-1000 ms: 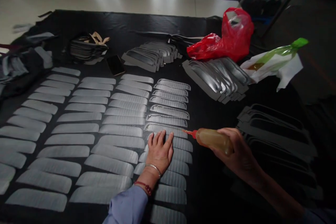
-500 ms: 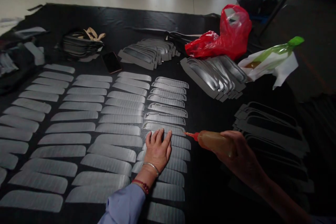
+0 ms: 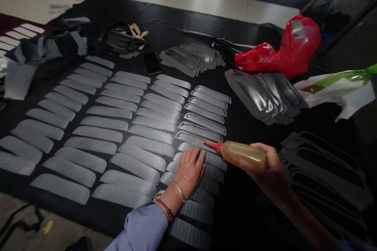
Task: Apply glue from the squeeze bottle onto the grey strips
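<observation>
A blue sleeve (image 3: 141,228), silver bangle (image 3: 178,190), red bracelet (image 3: 165,208) dress the left grip (image 3: 191,169).

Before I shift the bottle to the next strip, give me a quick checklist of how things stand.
1. Bottle gripped in right hand: ok.
2. Red nozzle over a strip: ok; touching it, cannot tell.
3. Left hand flat on the strips just below, clear of the nozzle: ok.
4. Liquid in the bottle: ok, amber fill visible.
5. Line on this strip finished: cannot tell.
</observation>
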Action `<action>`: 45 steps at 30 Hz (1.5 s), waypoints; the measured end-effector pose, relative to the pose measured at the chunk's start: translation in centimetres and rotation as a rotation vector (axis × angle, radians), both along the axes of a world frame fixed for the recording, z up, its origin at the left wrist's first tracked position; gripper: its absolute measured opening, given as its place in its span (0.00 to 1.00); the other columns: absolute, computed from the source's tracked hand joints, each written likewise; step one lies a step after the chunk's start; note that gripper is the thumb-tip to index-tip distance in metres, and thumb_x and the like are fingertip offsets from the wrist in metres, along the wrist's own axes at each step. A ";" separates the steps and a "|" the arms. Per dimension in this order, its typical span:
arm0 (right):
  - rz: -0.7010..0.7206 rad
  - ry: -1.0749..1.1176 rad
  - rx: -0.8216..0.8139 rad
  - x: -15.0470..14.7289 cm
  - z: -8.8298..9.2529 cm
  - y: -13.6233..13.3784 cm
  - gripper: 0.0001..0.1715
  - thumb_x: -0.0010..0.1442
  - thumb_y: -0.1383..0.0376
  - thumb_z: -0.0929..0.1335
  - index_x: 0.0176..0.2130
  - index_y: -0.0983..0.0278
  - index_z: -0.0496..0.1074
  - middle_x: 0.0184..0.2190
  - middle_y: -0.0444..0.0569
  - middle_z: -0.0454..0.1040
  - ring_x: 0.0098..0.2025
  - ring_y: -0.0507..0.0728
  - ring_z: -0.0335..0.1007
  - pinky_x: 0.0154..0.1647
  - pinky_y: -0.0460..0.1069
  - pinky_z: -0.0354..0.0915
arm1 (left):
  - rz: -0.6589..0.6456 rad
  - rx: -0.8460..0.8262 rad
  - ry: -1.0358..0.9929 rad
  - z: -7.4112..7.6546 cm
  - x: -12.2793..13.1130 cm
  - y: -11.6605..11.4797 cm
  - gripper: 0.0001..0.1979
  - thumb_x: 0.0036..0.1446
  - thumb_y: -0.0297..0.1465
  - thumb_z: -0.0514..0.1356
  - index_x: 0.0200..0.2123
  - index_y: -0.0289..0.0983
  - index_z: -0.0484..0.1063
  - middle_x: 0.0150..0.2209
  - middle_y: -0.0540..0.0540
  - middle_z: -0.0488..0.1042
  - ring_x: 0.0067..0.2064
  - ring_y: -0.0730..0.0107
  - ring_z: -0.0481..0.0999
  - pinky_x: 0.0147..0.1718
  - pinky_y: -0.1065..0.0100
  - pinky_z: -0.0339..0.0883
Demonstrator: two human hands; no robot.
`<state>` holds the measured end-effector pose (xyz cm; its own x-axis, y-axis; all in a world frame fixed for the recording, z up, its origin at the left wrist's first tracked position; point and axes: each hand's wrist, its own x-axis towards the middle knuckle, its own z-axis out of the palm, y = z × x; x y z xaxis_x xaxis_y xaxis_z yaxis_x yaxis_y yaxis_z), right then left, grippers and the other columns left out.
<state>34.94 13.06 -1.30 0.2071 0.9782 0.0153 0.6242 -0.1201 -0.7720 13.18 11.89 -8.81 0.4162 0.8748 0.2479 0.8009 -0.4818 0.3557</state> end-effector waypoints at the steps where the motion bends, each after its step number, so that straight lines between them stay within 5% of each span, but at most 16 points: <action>1: 0.041 -0.025 0.002 -0.2 -0.1 0.1 0.28 0.46 0.51 0.71 0.43 0.60 0.62 0.36 0.49 0.70 0.31 0.56 0.70 0.27 0.48 0.70 | -0.010 -0.007 -0.008 -0.2 0.0 -0.5 0.17 0.57 0.27 0.53 0.51 0.30 0.63 0.47 0.36 0.68 0.49 0.57 0.66 0.49 0.55 0.64; 8: 0.267 -0.164 0.087 -3.0 -1.0 0.8 0.24 0.49 0.56 0.70 0.43 0.61 0.61 0.37 0.51 0.68 0.38 0.59 0.69 0.35 0.53 0.70 | 0.029 -0.046 -0.012 -2.4 0.5 -2.7 0.21 0.55 0.25 0.54 0.52 0.31 0.60 0.52 0.37 0.66 0.55 0.55 0.63 0.52 0.53 0.63; 17: 0.456 -0.174 0.186 -5.2 -1.6 2.2 0.22 0.52 0.59 0.69 0.44 0.62 0.60 0.38 0.51 0.67 0.38 0.58 0.69 0.36 0.52 0.69 | 0.001 -0.170 -0.111 -1.9 0.4 -2.1 0.23 0.50 0.24 0.57 0.52 0.33 0.60 0.50 0.39 0.67 0.55 0.57 0.63 0.55 0.53 0.60; 34: 0.439 -0.234 0.260 -3.3 -1.1 1.5 0.23 0.53 0.61 0.69 0.47 0.60 0.58 0.39 0.53 0.64 0.38 0.59 0.69 0.35 0.53 0.70 | 0.065 0.015 0.035 -1.7 0.7 -2.4 0.17 0.57 0.29 0.53 0.50 0.32 0.64 0.50 0.41 0.70 0.51 0.58 0.66 0.53 0.48 0.59; 45: 0.388 -0.266 0.252 -0.2 -0.3 -0.9 0.25 0.52 0.64 0.70 0.48 0.58 0.58 0.40 0.51 0.64 0.38 0.57 0.68 0.33 0.51 0.69 | -0.052 0.055 0.004 -1.8 0.1 -2.2 0.18 0.58 0.25 0.50 0.52 0.27 0.62 0.49 0.36 0.69 0.52 0.57 0.66 0.50 0.54 0.65</action>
